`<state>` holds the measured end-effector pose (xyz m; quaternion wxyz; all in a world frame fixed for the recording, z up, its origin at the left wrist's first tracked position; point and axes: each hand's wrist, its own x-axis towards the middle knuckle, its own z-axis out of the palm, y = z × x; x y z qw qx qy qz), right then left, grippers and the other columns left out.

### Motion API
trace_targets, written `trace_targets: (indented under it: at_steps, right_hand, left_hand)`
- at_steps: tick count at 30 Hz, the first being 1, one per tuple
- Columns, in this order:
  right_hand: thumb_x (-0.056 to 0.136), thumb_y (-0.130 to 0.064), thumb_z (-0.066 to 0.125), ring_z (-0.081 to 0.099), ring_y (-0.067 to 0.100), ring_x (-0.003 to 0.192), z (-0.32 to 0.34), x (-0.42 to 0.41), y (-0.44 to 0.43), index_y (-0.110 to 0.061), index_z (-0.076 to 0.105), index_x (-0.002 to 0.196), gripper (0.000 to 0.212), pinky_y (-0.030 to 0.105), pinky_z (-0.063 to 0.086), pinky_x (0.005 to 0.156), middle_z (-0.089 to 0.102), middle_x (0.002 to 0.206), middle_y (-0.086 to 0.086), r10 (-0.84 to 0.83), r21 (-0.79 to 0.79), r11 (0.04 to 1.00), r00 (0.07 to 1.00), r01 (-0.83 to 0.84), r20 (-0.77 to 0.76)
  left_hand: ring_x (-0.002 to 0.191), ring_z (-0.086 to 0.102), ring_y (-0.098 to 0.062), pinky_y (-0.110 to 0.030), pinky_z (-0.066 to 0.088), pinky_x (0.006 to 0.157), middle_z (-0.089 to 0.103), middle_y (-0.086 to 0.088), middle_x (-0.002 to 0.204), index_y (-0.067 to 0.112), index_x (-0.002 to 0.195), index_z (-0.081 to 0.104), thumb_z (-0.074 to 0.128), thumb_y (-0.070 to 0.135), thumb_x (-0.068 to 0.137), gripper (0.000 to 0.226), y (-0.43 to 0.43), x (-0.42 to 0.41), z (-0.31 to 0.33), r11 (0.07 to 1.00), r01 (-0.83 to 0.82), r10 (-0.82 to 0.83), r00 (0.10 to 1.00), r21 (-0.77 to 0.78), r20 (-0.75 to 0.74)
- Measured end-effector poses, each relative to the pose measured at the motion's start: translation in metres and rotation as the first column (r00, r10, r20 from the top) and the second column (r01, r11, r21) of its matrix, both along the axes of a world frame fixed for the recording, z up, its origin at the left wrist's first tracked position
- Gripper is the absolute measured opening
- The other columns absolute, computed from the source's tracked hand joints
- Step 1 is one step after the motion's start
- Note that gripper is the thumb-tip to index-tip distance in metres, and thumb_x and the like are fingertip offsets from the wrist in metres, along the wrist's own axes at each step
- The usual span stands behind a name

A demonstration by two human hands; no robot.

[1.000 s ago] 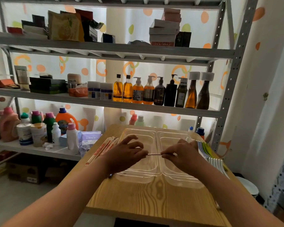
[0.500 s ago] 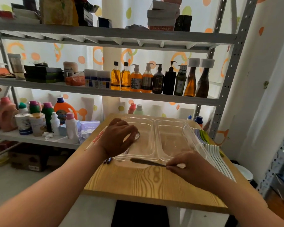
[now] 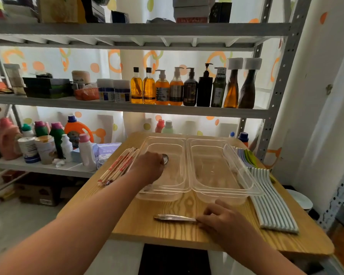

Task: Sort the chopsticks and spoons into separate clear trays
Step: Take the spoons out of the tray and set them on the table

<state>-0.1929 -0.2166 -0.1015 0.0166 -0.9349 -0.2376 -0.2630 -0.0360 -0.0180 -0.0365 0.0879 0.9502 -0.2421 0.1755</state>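
Wood table [image 3: 147, 225]: left grip [image 3: 147, 167] holds shiny spoon [image 3: 165, 158] in tray [image 3: 179, 151]; right grip [image 3: 220, 217] pinches silvery strip [image 3: 175, 217].

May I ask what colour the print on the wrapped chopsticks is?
Red on pale paper; the chopsticks show best in the head view.

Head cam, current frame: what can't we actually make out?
Head view only:
1. Left hand, inside the left clear plastic tray: its back hides the fingers, so its hold on the silver metal spoon there is unclear.
2. Right hand: it covers the handle end of the second silver spoon on the wooden table; pinching or touching, unclear.
3. Shelf bottle labels: too small.
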Motion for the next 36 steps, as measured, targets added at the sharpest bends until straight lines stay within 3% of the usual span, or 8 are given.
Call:
trace_targets:
  at_steps: [5,12,16,21,26,36]
  right_hand:
    - [0.080,-0.038,0.044,0.053,0.004,0.062,-0.002,0.002,-0.001,-0.033,0.074,0.078,0.030,0.015,0.043,0.053,0.056,0.069,-0.014,0.016,0.064,0.998,0.999,-0.014,-0.031]
    - [0.083,-0.043,0.044,0.055,0.001,0.069,0.003,0.002,0.001,-0.034,0.072,0.084,0.029,0.012,0.044,0.060,0.058,0.075,-0.016,0.032,0.103,0.994,0.995,-0.022,-0.092]
    - [0.086,-0.047,0.045,0.054,-0.004,0.075,0.015,0.001,0.005,-0.031,0.071,0.093,0.031,0.003,0.036,0.067,0.059,0.081,-0.019,0.025,0.213,0.977,0.992,0.001,-0.120]
    - [0.085,-0.054,0.045,0.051,-0.010,0.083,0.028,0.005,0.011,-0.030,0.069,0.106,0.040,0.003,0.038,0.067,0.059,0.089,-0.020,0.089,0.388,0.922,0.981,-0.016,-0.171]
    - [0.088,-0.031,0.063,0.052,-0.013,0.083,0.037,0.008,0.016,-0.025,0.067,0.113,0.026,0.006,0.041,0.068,0.057,0.088,-0.021,0.130,0.443,0.895,0.981,-0.053,-0.145]
    - [0.086,-0.026,0.065,0.052,-0.014,0.080,0.053,0.013,0.020,-0.021,0.068,0.109,0.024,0.005,0.041,0.067,0.054,0.084,-0.025,0.133,0.479,0.876,0.984,-0.060,-0.120]
  left_hand:
    - [0.105,0.060,-0.024,-0.034,0.048,0.094,0.065,-0.008,0.116,0.012,0.118,0.063,0.055,0.021,0.092,0.028,0.003,0.018,-0.007,0.986,-0.165,0.167,0.963,0.026,-0.213]
    - [0.112,0.057,-0.027,-0.034,0.048,0.092,0.059,-0.011,0.121,0.008,0.122,0.055,0.059,0.018,0.091,0.032,-0.006,0.022,-0.013,0.949,-0.213,0.269,0.931,0.231,-0.246]
    - [0.116,0.055,-0.028,-0.035,0.046,0.093,0.057,-0.012,0.126,0.008,0.124,0.053,0.051,0.015,0.093,0.031,-0.008,0.025,-0.012,0.943,-0.252,0.309,0.908,0.218,-0.285]
    - [0.114,0.056,-0.027,-0.032,0.046,0.090,0.059,-0.012,0.122,0.007,0.121,0.054,0.054,0.015,0.091,0.031,-0.008,0.025,-0.007,0.943,-0.280,0.324,0.893,0.179,-0.312]
    - [0.110,0.057,-0.026,-0.031,0.047,0.085,0.059,-0.012,0.120,0.007,0.121,0.052,0.055,0.015,0.091,0.031,-0.008,0.023,-0.004,0.942,-0.306,0.335,0.876,0.137,-0.346]
    - [0.102,0.060,-0.024,-0.030,0.049,0.080,0.061,-0.010,0.112,0.008,0.119,0.053,0.060,0.018,0.089,0.032,-0.008,0.024,-0.008,0.943,-0.331,0.321,0.870,0.041,-0.373]
